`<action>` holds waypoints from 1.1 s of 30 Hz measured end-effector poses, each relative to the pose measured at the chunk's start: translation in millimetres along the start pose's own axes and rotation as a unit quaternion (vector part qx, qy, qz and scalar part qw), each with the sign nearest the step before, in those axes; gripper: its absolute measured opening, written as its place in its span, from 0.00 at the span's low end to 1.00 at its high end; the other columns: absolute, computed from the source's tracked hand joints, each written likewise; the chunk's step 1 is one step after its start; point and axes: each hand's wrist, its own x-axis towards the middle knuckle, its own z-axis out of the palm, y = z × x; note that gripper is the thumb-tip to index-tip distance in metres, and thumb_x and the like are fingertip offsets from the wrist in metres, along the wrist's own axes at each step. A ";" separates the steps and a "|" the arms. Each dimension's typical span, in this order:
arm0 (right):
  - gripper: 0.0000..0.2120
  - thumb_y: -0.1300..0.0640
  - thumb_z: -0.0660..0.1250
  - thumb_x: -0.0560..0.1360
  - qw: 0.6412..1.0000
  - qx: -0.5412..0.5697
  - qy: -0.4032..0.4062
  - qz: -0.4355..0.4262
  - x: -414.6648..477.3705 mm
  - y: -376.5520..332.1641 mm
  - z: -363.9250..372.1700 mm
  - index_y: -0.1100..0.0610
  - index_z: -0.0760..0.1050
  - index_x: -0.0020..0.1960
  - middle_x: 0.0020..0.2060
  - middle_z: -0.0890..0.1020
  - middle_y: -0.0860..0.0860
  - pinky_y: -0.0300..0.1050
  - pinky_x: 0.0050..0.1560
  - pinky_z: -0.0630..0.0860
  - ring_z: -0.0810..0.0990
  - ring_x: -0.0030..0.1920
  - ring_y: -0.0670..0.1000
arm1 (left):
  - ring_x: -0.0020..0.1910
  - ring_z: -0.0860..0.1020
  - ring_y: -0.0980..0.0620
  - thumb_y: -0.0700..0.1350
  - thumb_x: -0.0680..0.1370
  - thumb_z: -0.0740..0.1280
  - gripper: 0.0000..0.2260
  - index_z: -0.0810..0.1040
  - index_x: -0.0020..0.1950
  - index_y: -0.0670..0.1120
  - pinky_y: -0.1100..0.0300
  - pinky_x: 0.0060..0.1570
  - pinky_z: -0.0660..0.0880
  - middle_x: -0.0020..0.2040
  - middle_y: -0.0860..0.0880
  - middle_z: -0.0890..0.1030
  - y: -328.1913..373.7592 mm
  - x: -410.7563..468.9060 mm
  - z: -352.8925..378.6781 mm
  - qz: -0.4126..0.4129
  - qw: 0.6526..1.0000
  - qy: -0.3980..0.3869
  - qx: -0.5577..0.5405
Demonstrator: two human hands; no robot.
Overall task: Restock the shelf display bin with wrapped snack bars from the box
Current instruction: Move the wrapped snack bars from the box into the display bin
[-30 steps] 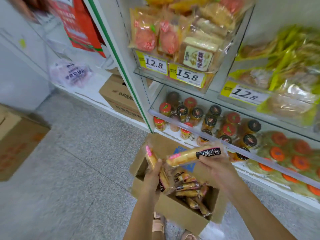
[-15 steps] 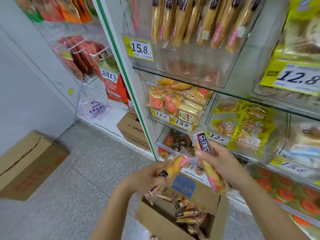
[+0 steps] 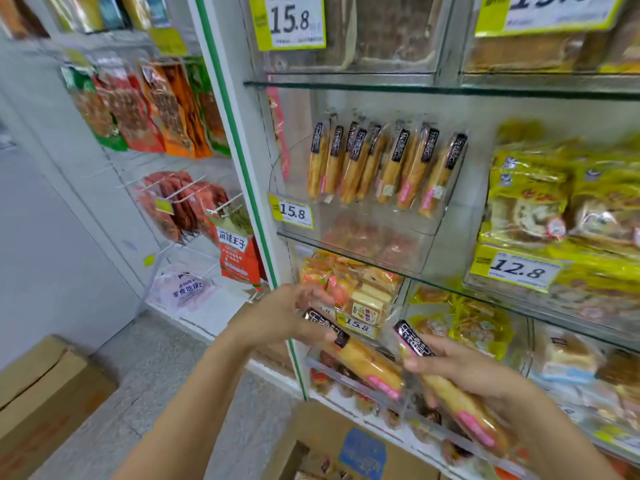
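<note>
My left hand (image 3: pixel 282 318) grips one wrapped snack bar (image 3: pixel 363 362) by its black-labelled end, the pink end pointing right and down. A second wrapped bar (image 3: pixel 460 407) lies in my right hand (image 3: pixel 471 372), black label up, pink end down. Both hands are in front of the shelf unit, below the clear display bin (image 3: pixel 384 220). In that bin several identical bars (image 3: pixel 381 164) stand upright in a row. The open cardboard box (image 3: pixel 349 448) sits on the floor at the bottom edge, with a few bars just visible inside.
Yellow price tags (image 3: pixel 294 211) hang on the glass shelves (image 3: pixel 346 247). Yellow bread packs (image 3: pixel 554 202) fill the bin to the right. Hanging snack bags (image 3: pixel 166 109) are on the left rack. A closed carton (image 3: pixel 38 393) stands on the floor at left.
My view has tilted up from the box to the bin of upright bars. Both hands have risen with a bar each and the left bar now points toward the right one.
</note>
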 end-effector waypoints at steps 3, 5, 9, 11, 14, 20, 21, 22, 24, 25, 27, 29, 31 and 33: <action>0.17 0.47 0.70 0.71 0.995 -0.003 0.081 -0.052 -2.0 -34.7 4.3 0.59 0.70 0.48 0.24 0.77 0.48 0.32 0.39 0.74 0.76 0.26 0.49 | 0.37 0.82 0.49 0.36 0.69 0.74 0.13 0.77 0.48 0.48 0.53 0.47 0.81 0.37 0.50 0.80 20.5 11.0 -5.5 0.022 0.986 0.102 -0.127; 0.19 0.44 0.73 0.67 0.989 0.007 0.122 -0.081 -0.7 -59.1 5.2 0.54 0.75 0.51 0.28 0.78 0.49 0.36 0.35 0.75 0.76 0.26 0.51 | 0.40 0.82 0.47 0.35 0.72 0.71 0.09 0.73 0.45 0.45 0.53 0.50 0.80 0.37 0.48 0.79 30.7 22.7 -8.0 0.035 0.960 0.130 -0.245; 0.13 0.53 0.71 0.69 0.971 0.053 0.208 -0.106 7.5 -100.8 3.5 0.54 0.78 0.53 0.35 0.83 0.48 0.38 0.25 0.73 0.75 0.26 0.51 | 0.48 0.80 0.48 0.39 0.75 0.66 0.05 0.76 0.49 0.40 0.60 0.49 0.79 0.48 0.43 0.82 49.9 51.7 -11.8 0.070 0.896 0.113 -0.423; 0.10 0.54 0.71 0.71 0.961 0.053 0.244 -0.116 16.6 -115.1 0.7 0.52 0.79 0.52 0.37 0.84 0.46 0.37 0.26 0.73 0.76 0.25 0.48 | 0.48 0.80 0.49 0.40 0.77 0.66 0.06 0.78 0.52 0.41 0.59 0.50 0.78 0.48 0.44 0.82 62.7 67.6 -14.0 0.067 0.879 0.137 -0.452; 0.10 0.50 0.70 0.72 0.943 0.076 0.302 -0.114 31.4 -134.7 -7.6 0.52 0.78 0.51 0.38 0.86 0.50 0.37 0.26 0.73 0.77 0.26 0.50 | 0.49 0.79 0.49 0.42 0.79 0.64 0.06 0.77 0.52 0.41 0.56 0.51 0.77 0.47 0.44 0.81 83.6 90.9 -31.5 0.069 0.837 0.183 -0.512; 0.14 0.48 0.67 0.74 0.881 0.152 0.428 -0.128 60.8 -168.4 -44.7 0.58 0.79 0.49 0.39 0.86 0.53 0.45 0.39 0.78 0.82 0.34 0.52 | 0.59 0.76 0.43 0.40 0.78 0.64 0.08 0.74 0.57 0.41 0.47 0.63 0.72 0.56 0.40 0.78 113.2 135.0 -73.9 0.068 0.783 0.178 -0.592; 0.15 0.46 0.67 0.74 0.870 0.163 0.450 -0.117 68.4 -171.6 -54.2 0.59 0.79 0.48 0.40 0.86 0.53 0.46 0.42 0.78 0.82 0.36 0.52 | 0.60 0.76 0.42 0.40 0.78 0.65 0.10 0.73 0.59 0.40 0.46 0.63 0.73 0.56 0.40 0.77 115.7 141.8 -76.8 0.056 0.784 0.173 -0.594; 0.18 0.44 0.67 0.72 0.858 0.177 0.470 -0.107 75.4 -174.5 -62.9 0.59 0.80 0.49 0.41 0.86 0.54 0.47 0.45 0.79 0.82 0.38 0.52 | 0.60 0.75 0.42 0.39 0.78 0.65 0.12 0.72 0.60 0.39 0.46 0.62 0.73 0.57 0.39 0.77 118.9 147.7 -79.2 0.044 0.785 0.167 -0.595; 0.28 0.36 0.67 0.65 0.835 0.205 0.503 -0.090 89.5 -178.7 -79.7 0.58 0.80 0.53 0.47 0.84 0.54 0.51 0.54 0.77 0.81 0.47 0.53 | 0.58 0.76 0.41 0.38 0.78 0.65 0.14 0.71 0.63 0.38 0.44 0.61 0.73 0.61 0.38 0.76 124.6 160.0 -84.8 0.021 0.782 0.159 -0.602; 0.33 0.34 0.66 0.62 0.824 0.213 0.517 -0.087 95.9 -180.5 -87.6 0.58 0.80 0.55 0.48 0.83 0.53 0.51 0.55 0.76 0.80 0.48 0.54 | 0.55 0.77 0.41 0.38 0.78 0.65 0.15 0.70 0.64 0.38 0.44 0.59 0.74 0.61 0.37 0.75 126.4 166.7 -88.6 0.012 0.782 0.163 -0.602; 0.35 0.33 0.66 0.60 0.806 0.220 0.540 -0.102 106.0 -185.2 -100.1 0.61 0.79 0.53 0.44 0.80 0.54 0.49 0.47 0.74 0.77 0.44 0.54 | 0.52 0.78 0.42 0.38 0.78 0.65 0.16 0.70 0.65 0.37 0.46 0.55 0.76 0.57 0.39 0.76 129.1 180.1 -95.1 0.003 0.790 0.181 -0.585; 0.26 0.36 0.68 0.66 0.782 0.210 0.577 -0.110 112.3 -192.7 -108.0 0.60 0.78 0.46 0.43 0.78 0.54 0.50 0.47 0.74 0.76 0.43 0.54 | 0.57 0.77 0.41 0.39 0.77 0.66 0.16 0.71 0.64 0.38 0.47 0.59 0.75 0.57 0.40 0.77 128.3 196.4 -99.3 -0.004 0.818 0.194 -0.541; 0.17 0.42 0.67 0.73 0.767 0.168 0.608 -0.118 119.3 -195.4 -115.3 0.56 0.75 0.42 0.43 0.79 0.54 0.47 0.47 0.73 0.76 0.44 0.54 | 0.57 0.77 0.41 0.38 0.76 0.68 0.14 0.73 0.60 0.39 0.43 0.62 0.72 0.59 0.41 0.78 126.7 209.7 -99.5 0.010 0.846 0.192 -0.498; 0.21 0.42 0.64 0.75 0.769 0.092 0.623 -0.107 126.8 -192.9 -120.0 0.60 0.76 0.54 0.51 0.79 0.55 0.45 0.51 0.70 0.76 0.51 0.54 | 0.56 0.77 0.43 0.34 0.74 0.68 0.08 0.76 0.52 0.43 0.42 0.64 0.70 0.54 0.41 0.79 122.8 223.0 -97.0 0.057 0.862 0.199 -0.463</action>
